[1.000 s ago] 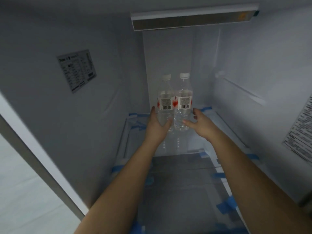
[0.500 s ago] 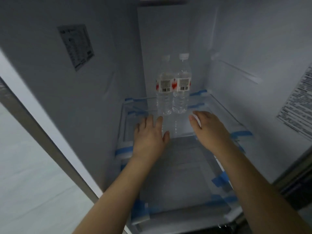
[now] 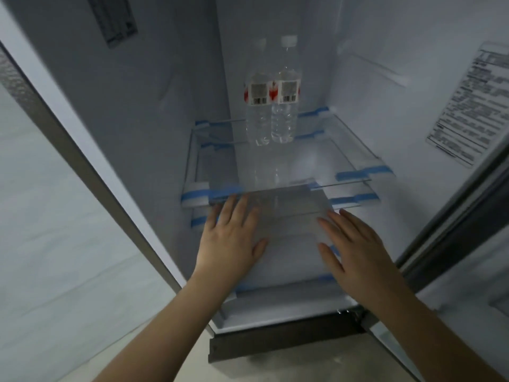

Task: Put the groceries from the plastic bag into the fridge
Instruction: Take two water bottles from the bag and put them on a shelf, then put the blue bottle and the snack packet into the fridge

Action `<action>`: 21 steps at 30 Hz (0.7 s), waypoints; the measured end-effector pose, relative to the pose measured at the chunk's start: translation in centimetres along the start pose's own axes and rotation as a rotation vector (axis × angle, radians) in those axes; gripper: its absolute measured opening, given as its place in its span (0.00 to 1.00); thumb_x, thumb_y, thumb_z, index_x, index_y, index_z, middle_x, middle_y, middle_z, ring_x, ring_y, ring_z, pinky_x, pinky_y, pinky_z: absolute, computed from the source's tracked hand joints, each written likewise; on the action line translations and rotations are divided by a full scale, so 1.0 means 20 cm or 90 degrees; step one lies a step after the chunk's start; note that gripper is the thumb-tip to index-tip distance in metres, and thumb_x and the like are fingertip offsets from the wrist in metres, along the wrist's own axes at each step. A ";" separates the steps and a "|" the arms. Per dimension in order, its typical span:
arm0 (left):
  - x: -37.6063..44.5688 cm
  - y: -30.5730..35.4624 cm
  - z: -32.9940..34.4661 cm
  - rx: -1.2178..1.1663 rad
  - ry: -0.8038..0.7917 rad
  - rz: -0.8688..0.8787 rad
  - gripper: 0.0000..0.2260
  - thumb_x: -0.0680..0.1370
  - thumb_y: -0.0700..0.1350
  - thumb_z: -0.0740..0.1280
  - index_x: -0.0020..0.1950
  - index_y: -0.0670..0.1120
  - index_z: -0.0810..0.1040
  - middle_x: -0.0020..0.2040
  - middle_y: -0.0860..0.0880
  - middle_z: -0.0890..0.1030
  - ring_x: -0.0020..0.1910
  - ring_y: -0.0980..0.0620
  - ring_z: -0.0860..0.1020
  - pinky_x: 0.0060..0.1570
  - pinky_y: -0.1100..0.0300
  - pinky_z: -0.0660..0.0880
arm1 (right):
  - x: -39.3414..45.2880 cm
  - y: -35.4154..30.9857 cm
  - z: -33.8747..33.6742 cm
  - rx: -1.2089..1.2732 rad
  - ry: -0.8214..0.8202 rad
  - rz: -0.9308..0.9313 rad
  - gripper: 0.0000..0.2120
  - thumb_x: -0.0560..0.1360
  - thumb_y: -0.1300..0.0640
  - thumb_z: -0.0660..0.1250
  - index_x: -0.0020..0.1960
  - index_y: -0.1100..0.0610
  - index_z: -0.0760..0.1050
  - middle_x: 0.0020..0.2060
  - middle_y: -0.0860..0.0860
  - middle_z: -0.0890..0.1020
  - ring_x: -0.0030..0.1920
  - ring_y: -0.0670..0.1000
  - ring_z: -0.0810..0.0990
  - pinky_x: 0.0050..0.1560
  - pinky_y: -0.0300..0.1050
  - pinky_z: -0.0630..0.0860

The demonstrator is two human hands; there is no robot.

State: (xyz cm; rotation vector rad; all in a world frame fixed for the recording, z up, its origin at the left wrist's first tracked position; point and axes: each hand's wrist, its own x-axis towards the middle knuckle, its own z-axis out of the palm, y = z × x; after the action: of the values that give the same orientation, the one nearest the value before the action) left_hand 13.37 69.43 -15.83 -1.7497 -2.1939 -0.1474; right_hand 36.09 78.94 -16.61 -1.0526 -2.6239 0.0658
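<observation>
The left hand [image 3: 230, 244] and the right hand [image 3: 355, 252] are both empty, fingers straight and spread, just in front of the glass shelf [image 3: 325, 161] edge. Beyond them, two water bottles [image 3: 271, 106] stand upright and touching at the back of that shelf inside the fridge [image 3: 154, 111]. The plastic bag is not in view. The step in hand seems to be fetching the next item: draw both arms out level, clear of the shelf lip, and keep the front of the shelf free for what follows.
</observation>
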 end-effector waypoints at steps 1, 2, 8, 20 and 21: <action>-0.04 0.02 0.00 0.000 -0.011 -0.001 0.29 0.75 0.61 0.65 0.71 0.46 0.72 0.72 0.42 0.71 0.72 0.40 0.68 0.68 0.41 0.66 | -0.05 0.01 0.01 0.008 -0.006 0.007 0.28 0.80 0.42 0.48 0.71 0.56 0.70 0.70 0.55 0.72 0.72 0.57 0.67 0.69 0.54 0.64; -0.08 0.06 0.00 -0.006 -0.021 -0.002 0.28 0.75 0.62 0.61 0.71 0.47 0.72 0.73 0.42 0.71 0.72 0.41 0.67 0.69 0.41 0.65 | -0.09 0.03 0.02 0.016 -0.017 0.012 0.27 0.80 0.42 0.49 0.71 0.56 0.70 0.71 0.55 0.72 0.72 0.57 0.67 0.70 0.54 0.64; -0.39 0.36 -0.03 -0.068 -0.137 -0.030 0.31 0.78 0.66 0.51 0.77 0.53 0.59 0.78 0.46 0.63 0.77 0.45 0.58 0.74 0.47 0.55 | -0.34 0.07 0.08 0.051 -0.077 -0.011 0.28 0.79 0.41 0.47 0.72 0.54 0.68 0.72 0.54 0.70 0.74 0.57 0.65 0.71 0.55 0.64; -0.99 0.40 -0.25 0.001 -0.216 -0.211 0.31 0.78 0.66 0.48 0.78 0.53 0.60 0.78 0.48 0.62 0.78 0.45 0.58 0.74 0.46 0.56 | -0.54 -0.16 0.09 0.170 -0.161 -0.150 0.29 0.81 0.40 0.46 0.76 0.53 0.62 0.76 0.51 0.64 0.76 0.54 0.59 0.72 0.54 0.60; -1.05 0.38 -0.25 0.009 -0.220 -0.238 0.31 0.78 0.65 0.49 0.78 0.52 0.62 0.78 0.48 0.64 0.77 0.45 0.60 0.74 0.45 0.59 | -0.56 -0.21 0.11 0.176 -0.172 -0.169 0.30 0.79 0.39 0.45 0.75 0.53 0.62 0.75 0.51 0.65 0.76 0.54 0.60 0.71 0.53 0.61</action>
State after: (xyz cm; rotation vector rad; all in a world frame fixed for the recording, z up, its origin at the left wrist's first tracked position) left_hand 25.61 50.24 -18.67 -1.4242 -2.7483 0.0921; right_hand 40.28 68.40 -20.97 -0.6355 -2.8597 0.5277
